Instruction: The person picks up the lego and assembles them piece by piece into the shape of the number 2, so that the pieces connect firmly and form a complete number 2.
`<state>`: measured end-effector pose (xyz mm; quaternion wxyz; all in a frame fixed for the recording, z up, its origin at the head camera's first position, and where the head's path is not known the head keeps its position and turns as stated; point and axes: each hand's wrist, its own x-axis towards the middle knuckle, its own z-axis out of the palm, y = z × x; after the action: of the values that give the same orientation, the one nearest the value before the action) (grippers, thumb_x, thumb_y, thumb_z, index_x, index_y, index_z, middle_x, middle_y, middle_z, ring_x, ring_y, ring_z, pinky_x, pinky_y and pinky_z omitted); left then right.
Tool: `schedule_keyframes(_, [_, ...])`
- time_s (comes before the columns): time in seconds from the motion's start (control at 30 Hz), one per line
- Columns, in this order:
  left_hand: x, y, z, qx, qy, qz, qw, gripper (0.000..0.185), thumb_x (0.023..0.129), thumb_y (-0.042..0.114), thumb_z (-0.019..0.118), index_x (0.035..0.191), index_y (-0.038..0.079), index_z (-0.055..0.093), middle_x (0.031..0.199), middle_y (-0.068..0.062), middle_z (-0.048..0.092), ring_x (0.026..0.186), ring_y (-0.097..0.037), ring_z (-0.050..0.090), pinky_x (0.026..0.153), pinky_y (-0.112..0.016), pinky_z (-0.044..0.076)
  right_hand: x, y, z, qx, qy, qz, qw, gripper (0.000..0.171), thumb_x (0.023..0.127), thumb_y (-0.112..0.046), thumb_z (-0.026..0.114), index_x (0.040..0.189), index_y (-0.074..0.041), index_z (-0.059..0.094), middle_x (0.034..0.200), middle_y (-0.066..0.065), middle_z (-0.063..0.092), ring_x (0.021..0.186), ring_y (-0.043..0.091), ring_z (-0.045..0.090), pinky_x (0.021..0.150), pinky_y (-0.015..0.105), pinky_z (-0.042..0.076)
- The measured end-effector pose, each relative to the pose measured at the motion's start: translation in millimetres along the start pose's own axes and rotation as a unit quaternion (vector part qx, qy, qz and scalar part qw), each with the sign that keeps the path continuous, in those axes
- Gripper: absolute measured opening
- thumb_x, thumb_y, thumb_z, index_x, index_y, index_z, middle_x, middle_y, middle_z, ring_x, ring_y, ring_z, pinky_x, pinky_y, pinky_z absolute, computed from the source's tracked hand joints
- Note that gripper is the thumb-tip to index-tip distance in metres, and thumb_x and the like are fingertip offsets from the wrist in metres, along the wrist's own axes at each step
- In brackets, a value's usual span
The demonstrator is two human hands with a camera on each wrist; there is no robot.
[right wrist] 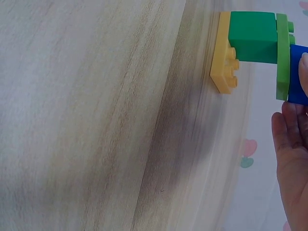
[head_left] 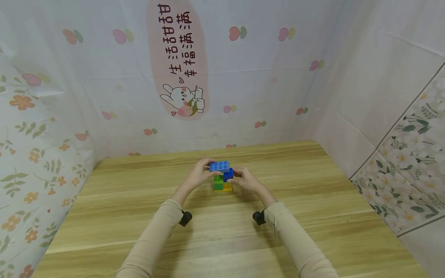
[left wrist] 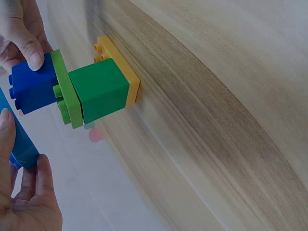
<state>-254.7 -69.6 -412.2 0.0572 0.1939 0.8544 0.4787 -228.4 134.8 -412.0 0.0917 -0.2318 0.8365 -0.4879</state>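
Observation:
My left hand point(head_left: 199, 174) grips a light blue studded brick point(head_left: 219, 166) by its ends, tilted and held above and beside the stack. My right hand point(head_left: 247, 180) pinches the dark blue brick point(left wrist: 36, 83) at the top of the stack between thumb and fingers. Under the dark blue brick lies a thin lime green plate point(left wrist: 67, 91), sticking out sideways with some bare studs. Below that plate is a square green brick point(left wrist: 101, 90). It stands on one end of a flat yellow plate point(right wrist: 220, 57), whose other studs are bare.
The stack stands on a wood-grain table point(head_left: 215, 231), towards its back edge. A white curtain point(head_left: 264, 77) with printed fruit and a rabbit hangs behind. Floral cloth point(head_left: 31, 166) covers the left side. A black wrist mount point(head_left: 185, 219) sits at the left cuff, another point(head_left: 259, 217) at the right.

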Motion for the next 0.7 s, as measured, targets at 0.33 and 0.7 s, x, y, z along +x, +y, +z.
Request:
schedule_keyframes(0.33, [1.0, -0.3, 3.5, 0.010, -0.007, 0.012, 0.9999, 0.042, 0.085, 0.016, 0.064, 0.123, 0.003, 0.052, 0.122, -0.015, 0.053, 0.111, -0.029, 0.054, 0.097, -0.041, 0.046, -0.9, 2.0, 0.5, -0.008, 0.004, -0.004, 1.000, 0.038, 0.089, -0.003, 0.055, 0.123, 0.012, 0.049, 0.125, 0.029, 0.050, 0.119, 0.042, 0.047, 0.102, 0.049, 0.039])
schedule_keyframes(0.7, [0.7, 2.6, 4.8, 0.037, -0.006, 0.021, 0.9991, 0.043, 0.085, 0.017, 0.064, 0.124, 0.003, 0.052, 0.120, -0.015, 0.054, 0.109, -0.029, 0.056, 0.094, -0.040, 0.048, 11.0, 34.8, 4.2, -0.007, 0.014, -0.006, 1.000, 0.037, 0.088, -0.010, 0.059, 0.122, 0.006, 0.054, 0.125, 0.023, 0.052, 0.117, 0.037, 0.050, 0.099, 0.044, 0.044])
